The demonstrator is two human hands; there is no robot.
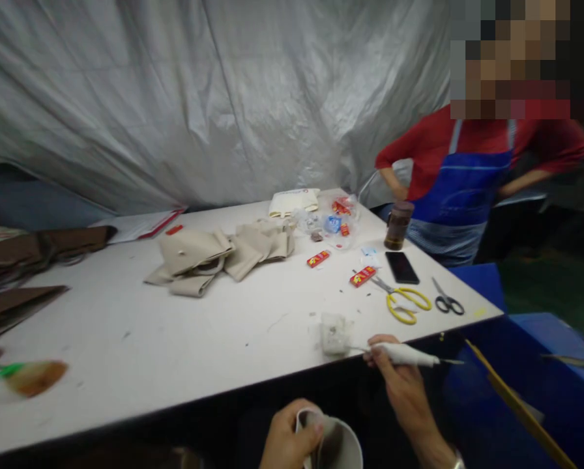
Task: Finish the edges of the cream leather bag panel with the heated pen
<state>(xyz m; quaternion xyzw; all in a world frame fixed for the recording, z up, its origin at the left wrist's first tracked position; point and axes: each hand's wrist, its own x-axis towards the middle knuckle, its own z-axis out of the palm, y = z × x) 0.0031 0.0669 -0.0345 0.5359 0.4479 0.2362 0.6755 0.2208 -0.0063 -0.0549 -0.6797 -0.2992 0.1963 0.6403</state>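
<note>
At the bottom of the head view, my left hand [292,433] is closed around a pale, curled piece of sheet material [350,446], its thumb inside the open end. To the right, my right hand [402,384] grips a slim white-handled tool [409,355] with thin metal ends, just past the table's front edge. The tool's left end reaches a small whitish, translucent block [335,333] at that edge; whether they touch I cannot tell. Beyond it, yellow-handled scissors [404,303] and black-handled scissors [447,301] lie on the table.
Folded beige pieces [194,257] lie mid-table. Red wrappers [363,276], a phone [402,268] and a brown drinking jar [398,225] are at the right. Brown bags [38,254] and a blurred orange-brown object [38,378] are left. A person in a blue apron [463,195] stands beyond the right edge.
</note>
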